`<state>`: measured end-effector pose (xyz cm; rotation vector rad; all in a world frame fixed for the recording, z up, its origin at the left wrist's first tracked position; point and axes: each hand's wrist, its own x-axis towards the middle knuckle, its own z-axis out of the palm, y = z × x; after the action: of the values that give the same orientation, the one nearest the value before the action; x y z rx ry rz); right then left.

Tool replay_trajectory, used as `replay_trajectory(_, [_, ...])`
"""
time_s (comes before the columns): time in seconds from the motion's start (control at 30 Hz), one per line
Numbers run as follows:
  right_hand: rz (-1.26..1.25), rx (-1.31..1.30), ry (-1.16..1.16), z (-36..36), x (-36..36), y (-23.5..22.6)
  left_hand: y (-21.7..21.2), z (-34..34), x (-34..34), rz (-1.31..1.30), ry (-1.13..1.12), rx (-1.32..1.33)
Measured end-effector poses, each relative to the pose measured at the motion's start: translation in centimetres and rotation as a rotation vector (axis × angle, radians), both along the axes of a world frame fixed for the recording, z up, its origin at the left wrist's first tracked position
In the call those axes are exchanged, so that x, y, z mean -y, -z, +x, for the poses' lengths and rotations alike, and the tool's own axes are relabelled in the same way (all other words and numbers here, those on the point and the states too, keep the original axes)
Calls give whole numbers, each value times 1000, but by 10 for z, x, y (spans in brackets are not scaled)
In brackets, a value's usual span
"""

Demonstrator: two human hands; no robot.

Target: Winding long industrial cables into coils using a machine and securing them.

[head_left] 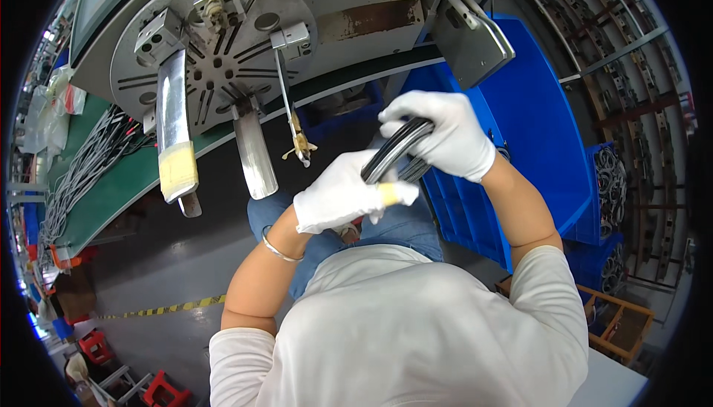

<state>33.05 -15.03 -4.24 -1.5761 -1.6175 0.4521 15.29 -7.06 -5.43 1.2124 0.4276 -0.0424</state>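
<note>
A coil of black cable (397,151) with light streaks is held between my two white-gloved hands, in front of my body. My left hand (345,193) grips its lower left end, with yellow tape round one fingertip. Over the upper right part of the coil curls my right hand (442,128). Ahead and to the left stands a round slotted metal disc (215,65). It bears a curved metal arm with yellow tape on its end (177,165), a bare curved metal arm (256,158) and a thin rod with a clip-like tip (299,143).
A large blue bin (531,110) stands to my right, below a metal plate (471,47). Smaller blue crates (610,191) of coiled cable are beyond it. Loose grey cables (93,162) lie on a green bench (111,191) at left. Red stools (165,391) stand on the floor.
</note>
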Motion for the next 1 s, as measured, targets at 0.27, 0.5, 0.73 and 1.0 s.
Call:
replay_trajectory(0.27, [-133,100,-232,22,22,-30,-11,14,17,247,41,-127])
replay_trajectory(0.5, [-222,25,-214,37,60,-59,-58,44,32,435,169,-15])
replay_trajectory(0.73, [391,-185,53,102,117,-79,-74,75,85,1762,-653,947])
replay_trajectory(1.0, [642,-1144,-212,143,94,-61,-62,102,72,1132,-260,697])
